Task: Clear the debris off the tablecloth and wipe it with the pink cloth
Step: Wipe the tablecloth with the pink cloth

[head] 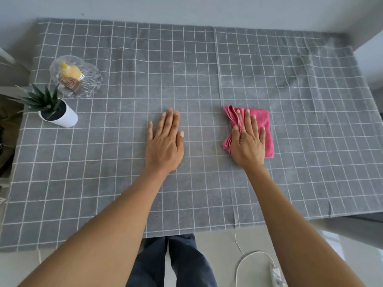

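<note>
A grey tablecloth with a white grid covers the table. The folded pink cloth lies on it right of centre. My right hand presses flat on top of the pink cloth, fingers spread and pointing away from me. My left hand rests flat on the bare tablecloth at the centre, palm down, fingers together, holding nothing. No loose debris shows on the tablecloth.
At the back left stands a clear ribbed glass bowl holding yellow and brown scraps. A small spiky green plant in a white pot leans just in front of it. A white cable lies on the floor below the table's near edge.
</note>
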Demonstrator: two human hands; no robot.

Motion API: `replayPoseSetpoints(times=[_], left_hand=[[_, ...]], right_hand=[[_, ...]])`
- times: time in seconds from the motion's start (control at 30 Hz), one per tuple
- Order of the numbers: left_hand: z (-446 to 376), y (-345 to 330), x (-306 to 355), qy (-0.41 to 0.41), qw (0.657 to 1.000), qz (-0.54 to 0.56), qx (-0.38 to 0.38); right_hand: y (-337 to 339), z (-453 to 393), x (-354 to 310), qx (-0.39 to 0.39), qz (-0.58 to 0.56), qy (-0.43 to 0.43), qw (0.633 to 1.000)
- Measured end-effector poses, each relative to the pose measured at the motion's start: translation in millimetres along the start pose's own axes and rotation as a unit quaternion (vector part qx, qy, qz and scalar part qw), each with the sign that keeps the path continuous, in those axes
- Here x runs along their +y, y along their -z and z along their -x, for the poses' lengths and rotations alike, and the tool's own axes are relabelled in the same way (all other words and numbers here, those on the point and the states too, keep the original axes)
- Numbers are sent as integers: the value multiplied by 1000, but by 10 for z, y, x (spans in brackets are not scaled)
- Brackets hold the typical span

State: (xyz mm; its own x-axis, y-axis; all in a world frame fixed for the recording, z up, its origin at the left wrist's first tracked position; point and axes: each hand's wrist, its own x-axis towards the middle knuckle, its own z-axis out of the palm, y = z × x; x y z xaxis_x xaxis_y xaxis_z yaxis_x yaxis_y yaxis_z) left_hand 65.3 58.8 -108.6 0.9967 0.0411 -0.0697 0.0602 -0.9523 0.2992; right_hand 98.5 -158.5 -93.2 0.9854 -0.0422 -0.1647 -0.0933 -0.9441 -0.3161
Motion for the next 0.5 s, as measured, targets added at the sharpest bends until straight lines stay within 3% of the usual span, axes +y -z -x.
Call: replayPoseSetpoints(times=[0.13,0.3,0.43,0.5], left_hand=[[-8,-4,27,-1,1000,-9,13],[-5,6,19,-3,1000,-10,14],[-8,7,7,-7,1000,-3,12],[-2,2,4,-7,1000,0,11]], right_hand=[[-29,5,-194,-1,5,-18,1000],[-200,278,-560,-34,-12,109,993],[-97,189,-271,-32,-22,146,989],[-1,79,-15,-21,-6,114,993]])
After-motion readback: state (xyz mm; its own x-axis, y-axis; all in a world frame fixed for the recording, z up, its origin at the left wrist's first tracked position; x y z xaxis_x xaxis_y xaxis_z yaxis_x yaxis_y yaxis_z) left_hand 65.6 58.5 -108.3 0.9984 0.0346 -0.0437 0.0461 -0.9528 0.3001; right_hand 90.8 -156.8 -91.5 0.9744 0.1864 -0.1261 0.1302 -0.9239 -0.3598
